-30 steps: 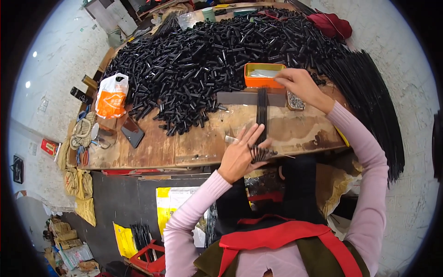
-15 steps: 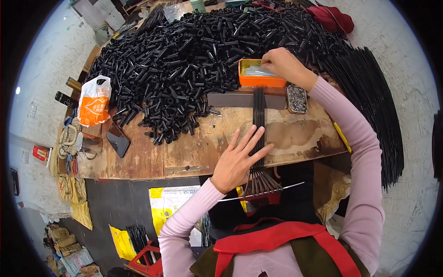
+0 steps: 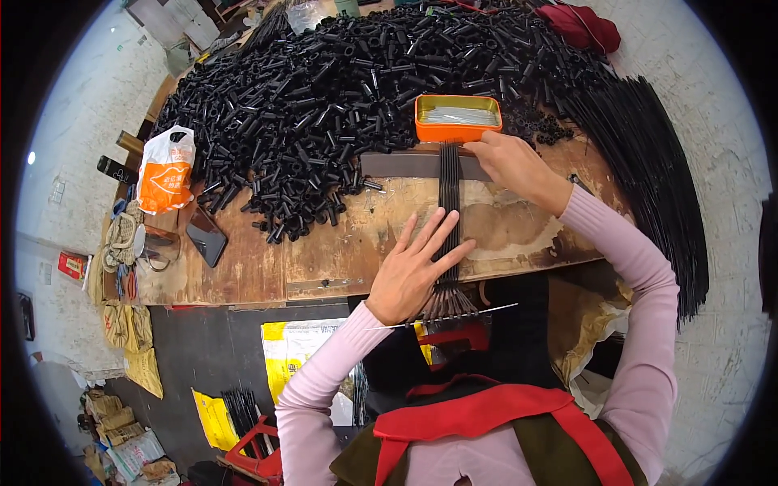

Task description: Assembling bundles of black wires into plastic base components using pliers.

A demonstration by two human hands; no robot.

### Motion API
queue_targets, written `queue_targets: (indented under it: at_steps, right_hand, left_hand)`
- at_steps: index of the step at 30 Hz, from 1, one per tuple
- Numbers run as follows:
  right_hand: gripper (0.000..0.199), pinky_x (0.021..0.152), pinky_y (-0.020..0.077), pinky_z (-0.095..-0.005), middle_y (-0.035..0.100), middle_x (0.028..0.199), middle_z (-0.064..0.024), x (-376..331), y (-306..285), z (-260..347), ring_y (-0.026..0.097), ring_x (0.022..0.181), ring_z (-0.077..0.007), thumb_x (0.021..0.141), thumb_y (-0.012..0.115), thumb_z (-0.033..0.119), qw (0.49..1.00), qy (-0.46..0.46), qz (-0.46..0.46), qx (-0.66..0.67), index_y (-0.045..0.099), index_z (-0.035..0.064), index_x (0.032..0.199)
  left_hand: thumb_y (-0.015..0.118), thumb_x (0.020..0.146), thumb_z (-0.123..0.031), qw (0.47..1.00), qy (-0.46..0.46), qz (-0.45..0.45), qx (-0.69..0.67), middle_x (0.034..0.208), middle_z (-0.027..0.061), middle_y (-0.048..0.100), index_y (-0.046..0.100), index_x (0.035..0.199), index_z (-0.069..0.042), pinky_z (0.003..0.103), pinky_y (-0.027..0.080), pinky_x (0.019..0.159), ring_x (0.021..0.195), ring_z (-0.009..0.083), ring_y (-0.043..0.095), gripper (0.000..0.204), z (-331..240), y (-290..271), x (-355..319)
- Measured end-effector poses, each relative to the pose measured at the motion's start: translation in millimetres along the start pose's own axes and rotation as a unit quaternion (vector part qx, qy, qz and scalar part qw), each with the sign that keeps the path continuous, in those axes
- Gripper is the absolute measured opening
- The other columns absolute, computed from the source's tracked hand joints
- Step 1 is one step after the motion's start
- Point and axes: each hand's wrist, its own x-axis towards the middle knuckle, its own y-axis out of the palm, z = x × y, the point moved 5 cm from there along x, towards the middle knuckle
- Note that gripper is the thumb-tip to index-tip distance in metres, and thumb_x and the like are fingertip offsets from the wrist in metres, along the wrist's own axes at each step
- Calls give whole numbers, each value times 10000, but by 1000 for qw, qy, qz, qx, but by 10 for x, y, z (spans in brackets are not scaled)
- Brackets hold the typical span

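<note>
right hand [image 3: 512, 166] left the orange tin [image 3: 458, 118] — scarred wooden workbench [image 3: 324, 251].

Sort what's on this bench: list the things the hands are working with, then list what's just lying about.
In hand:
- left hand pressing flat on the bundle of thin black rods
- right hand at the dark bar across the rods
- orange tin beside the right hand

Lying about:
- orange plastic bag
- dark phone-like slab
- red cloth
</note>
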Motion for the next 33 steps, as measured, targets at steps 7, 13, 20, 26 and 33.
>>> queue_targets:
  at_steps: [7,13,20,26,33]
  right_hand:
    - [228,694,523,-432,601,848,-148,23,-4,21,632,789,-335,822,584,41,1000,-8,-5,-3,658,5,1035]
    - [213,702,521,-440,605,859,-151,109,30,57,634,804,-339,827,580,43,1000,18,21,-15,655,5,1023]
    - [189,725,513,-423,603,868,-132,237,45,-69,621,833,-338,845,620,66,999,-36,-34,13,634,8,1024]
    - [105,732,515,-416,609,865,-132,254,90,-44,625,847,-335,843,617,52,996,-62,-51,36,605,-4,931]
    - [110,729,515,-403,595,873,-133,304,102,-3,625,834,-320,843,587,49,995,-91,-46,-15,589,3,942]
  left_hand:
    - [564,786,-35,1000,-3,-7,2,1560,154,270,457,1413,-201,504,204,1174,1454,323,244,658,22,17,-5]
    - [570,779,-36,1000,4,-7,5,1565,157,260,457,1413,-198,501,208,1174,1455,327,241,664,29,27,-6]
    - [589,868,-318,999,-5,-12,36,1566,128,273,493,1399,-240,495,210,1175,1444,308,271,546,34,21,26]
    - [590,799,-102,1000,-17,-20,0,1561,127,289,506,1387,-238,490,230,1169,1438,308,289,609,22,-29,32]
    - [588,828,-143,999,-19,-30,-24,1562,131,285,502,1390,-239,493,228,1168,1440,320,279,577,8,-44,22]
